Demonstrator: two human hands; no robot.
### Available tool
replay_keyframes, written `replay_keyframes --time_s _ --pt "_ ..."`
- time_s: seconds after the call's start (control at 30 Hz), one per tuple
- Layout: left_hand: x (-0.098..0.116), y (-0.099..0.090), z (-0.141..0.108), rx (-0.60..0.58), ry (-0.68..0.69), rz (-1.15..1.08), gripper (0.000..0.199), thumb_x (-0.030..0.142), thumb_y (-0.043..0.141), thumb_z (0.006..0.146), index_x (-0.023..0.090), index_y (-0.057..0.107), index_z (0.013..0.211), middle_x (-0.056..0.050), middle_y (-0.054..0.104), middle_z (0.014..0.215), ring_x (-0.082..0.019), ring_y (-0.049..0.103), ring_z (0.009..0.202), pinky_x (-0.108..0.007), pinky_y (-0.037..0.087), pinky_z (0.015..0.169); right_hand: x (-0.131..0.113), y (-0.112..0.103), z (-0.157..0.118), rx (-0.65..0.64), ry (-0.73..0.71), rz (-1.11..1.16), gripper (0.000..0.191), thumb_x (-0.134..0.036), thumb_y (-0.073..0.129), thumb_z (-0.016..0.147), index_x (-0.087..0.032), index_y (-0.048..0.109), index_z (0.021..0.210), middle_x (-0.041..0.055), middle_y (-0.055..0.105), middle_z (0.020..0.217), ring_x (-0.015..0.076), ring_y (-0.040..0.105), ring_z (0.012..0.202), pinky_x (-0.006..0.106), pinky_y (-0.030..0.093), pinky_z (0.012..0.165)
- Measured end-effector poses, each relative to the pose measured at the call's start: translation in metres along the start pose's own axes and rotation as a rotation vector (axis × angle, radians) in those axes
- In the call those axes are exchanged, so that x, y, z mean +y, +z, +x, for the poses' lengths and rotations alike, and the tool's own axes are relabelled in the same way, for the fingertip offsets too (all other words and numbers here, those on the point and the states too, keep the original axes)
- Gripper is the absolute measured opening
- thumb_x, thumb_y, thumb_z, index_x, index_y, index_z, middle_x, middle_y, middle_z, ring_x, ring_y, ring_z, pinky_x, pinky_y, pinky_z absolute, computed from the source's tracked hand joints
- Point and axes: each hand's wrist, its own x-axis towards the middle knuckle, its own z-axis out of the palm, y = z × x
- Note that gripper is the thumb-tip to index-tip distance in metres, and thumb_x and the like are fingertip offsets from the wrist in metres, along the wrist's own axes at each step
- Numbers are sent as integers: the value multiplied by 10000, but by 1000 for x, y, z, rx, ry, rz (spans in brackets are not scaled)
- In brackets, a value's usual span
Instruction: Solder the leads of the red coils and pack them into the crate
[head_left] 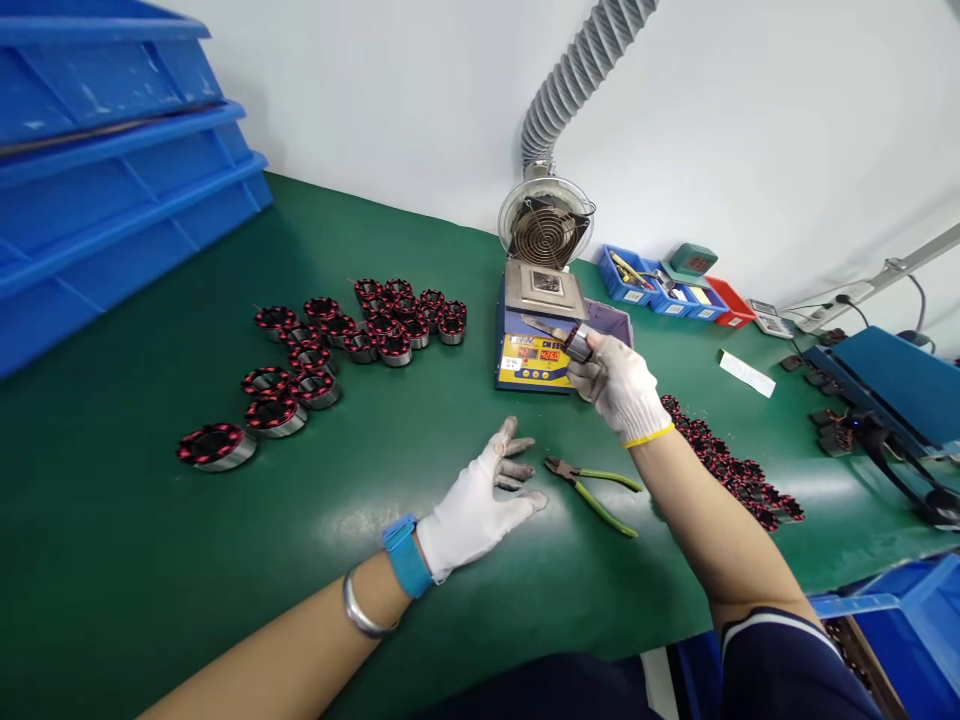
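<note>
My right hand (615,385), in a white glove with a yellow cuff edge, is closed on a motor stator (577,343) in front of the solder pot (517,345). A thin flat piece (544,326) points left from the stator; I cannot make out what it is. The pot has a square metal top and a lit red display. My left hand (480,505), gloved in white with a blue wrist strap, is open above the green table, fingers spread. Just right of it lie diagonal cutters (592,490) with green handles, jaws toward the left hand.
Several stators (300,350) with red-and-black windings stand at left; more (727,465) are packed beyond my right forearm. A fume hose (577,80) with a fan hangs behind the pot. Small bins (626,275) line the wall. Blue crates (112,190) are stacked at far left.
</note>
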Motion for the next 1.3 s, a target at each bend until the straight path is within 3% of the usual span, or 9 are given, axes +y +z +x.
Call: replay_keyframes --time_s 0.17,0.33,0.53,0.67,0.87,1.03,1.13,1.3 --pt "1 1 1 -3 -16 1 1002 343 707 730 241 78 1503 -171 417 1418 -221 572 1041 -430 489 880 -21 -2 34 78 -265 -399 308 -413 710 693 -179 601 862 -28 597 627 96 566 526 235 528 545" --pt "3 1 1 2 -36 5 988 345 706 723 225 107 1499 -171 441 1393 -216 567 1027 -423 489 874 -54 9 80 132 -548 -1013 369 -485 649 701 -169 664 892 33 669 800 183 628 766 335 519 754" --pt "4 -1 2 -19 -46 22 969 327 701 725 223 121 1494 -163 447 1386 -203 568 1011 -416 491 869 -68 30 123 152 -593 -1332 373 -434 593 702 -160 669 944 88 681 888 265 632 891 393 494 812" --pt "5 -2 3 -19 -46 -4 963 311 700 724 214 126 1492 -169 449 1378 -195 571 991 -412 490 868 -64 37 140 65 -603 -1426 406 -444 541 728 -137 662 965 118 674 964 260 628 919 387 482 831" --pt "3 -2 3 -25 -42 -6 955 302 689 729 218 121 1492 -165 448 1368 -176 567 969 -397 487 865 -57 45 147 73 -582 -1478 340 -399 597 702 -164 646 943 112 675 982 298 630 946 439 499 848" --pt "4 -2 3 -26 -49 -5 961 315 694 724 216 124 1491 -169 454 1354 -170 567 947 -399 483 862 -67 43 132 58 -638 -1399 416 -429 504 776 -50 618 905 97 653 894 231 617 950 400 457 862" --pt "4 -2 3 -22 -46 -8 961 328 698 723 211 130 1489 -173 456 1345 -172 565 942 -405 483 860 -77 36 116 83 -629 -1197 374 -443 573 751 -81 625 829 52 635 730 195 633 796 375 486 795" --pt "3 -2 3 -23 -42 -12 936 332 689 738 212 138 1486 -177 461 1345 -182 566 961 -409 493 853 -77 13 79 48 -428 -678 248 -373 682 717 -149 613 798 11 597 613 121 571 536 267 512 546"
